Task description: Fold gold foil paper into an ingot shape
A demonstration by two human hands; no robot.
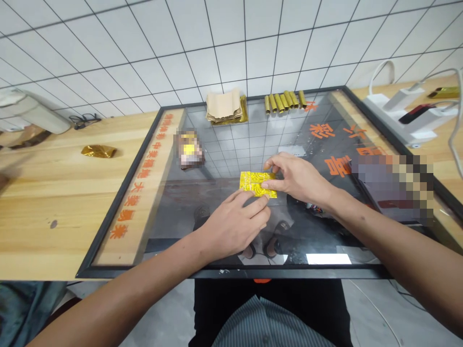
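A small sheet of gold foil paper (248, 179) with an embossed pattern and crease lines lies on the glass tabletop in front of me. My left hand (237, 224) grips its near edge with bent fingers; the left thumb is mostly hidden. Across from it, my right hand (298, 178) has the thumb pressed on the sheet's right part and the fingers curved over the far right corner. Beyond my hands stands a stack of paper sheets (224, 107), brown side up with gold showing below. Several rolled gold paper tubes (284, 102) lie in a row to its right.
The black-framed glass (213, 178) carries orange characters. A blurred small pack (190, 150) lies left, and a dark flat device (387, 188) right. A gold wrapper (99, 151) and glasses (85, 120) rest on the wood. A white power strip (392, 118) with cables stands far right.
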